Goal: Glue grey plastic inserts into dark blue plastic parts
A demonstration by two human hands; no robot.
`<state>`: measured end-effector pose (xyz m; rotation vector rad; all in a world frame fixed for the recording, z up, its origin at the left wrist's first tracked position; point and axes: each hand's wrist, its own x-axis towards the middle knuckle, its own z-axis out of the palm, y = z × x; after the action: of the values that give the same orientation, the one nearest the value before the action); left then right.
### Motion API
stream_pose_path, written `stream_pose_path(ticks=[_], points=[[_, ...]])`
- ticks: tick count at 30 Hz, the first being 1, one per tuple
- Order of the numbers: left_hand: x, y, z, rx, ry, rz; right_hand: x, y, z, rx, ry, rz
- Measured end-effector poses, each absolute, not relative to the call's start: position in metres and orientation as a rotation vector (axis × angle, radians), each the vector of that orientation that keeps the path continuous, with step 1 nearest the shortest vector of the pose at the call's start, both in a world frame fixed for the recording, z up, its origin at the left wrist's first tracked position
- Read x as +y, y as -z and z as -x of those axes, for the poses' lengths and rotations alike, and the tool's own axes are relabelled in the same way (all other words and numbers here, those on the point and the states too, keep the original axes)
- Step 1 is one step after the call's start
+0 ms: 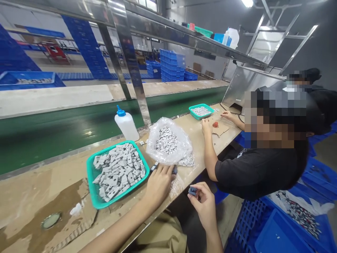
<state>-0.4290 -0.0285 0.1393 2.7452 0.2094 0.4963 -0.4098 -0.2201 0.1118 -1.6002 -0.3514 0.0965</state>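
Observation:
My right hand (204, 203) is at the table's front edge, thumb and fingers pinching a small dark blue-grey plastic part (192, 190). Palm down on the table, my left hand (160, 182) stretches its fingers over a dark item (174, 170); most of that item is hidden. Just beyond those fingers sits a clear plastic bag (181, 140), opened to show many small white-grey pieces (167, 141). To the left of my left hand stands a green basket (91, 182) full of larger light-grey plastic pieces (118, 170).
A white squeeze bottle (126, 126) with a blue cap stands behind the basket. On the right a co-worker (252, 168) handles small parts beside another green basket (195, 117). Wet cardboard (71, 196) lies at left; blue crates (276, 232) stand at lower right.

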Motion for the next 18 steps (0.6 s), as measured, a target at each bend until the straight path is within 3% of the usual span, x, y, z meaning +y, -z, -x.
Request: stream_pose_path(ticks=[3,10,18], points=[[-0.031,-0.152,0.452,0.217,-0.438,-2.470,-0.213,-0.121,0.419,-0.359,-0.135,1.565],[-0.016,-0.162,0.510,0.060,0.231,-1.384,-0.183,-0.137,0.446,-0.542,-0.353,1.555],[0.007,-0.156,0.552,0.281,-0.084,-1.406,-0.146,-0.151,0.459,-0.854,-0.304,1.611]])
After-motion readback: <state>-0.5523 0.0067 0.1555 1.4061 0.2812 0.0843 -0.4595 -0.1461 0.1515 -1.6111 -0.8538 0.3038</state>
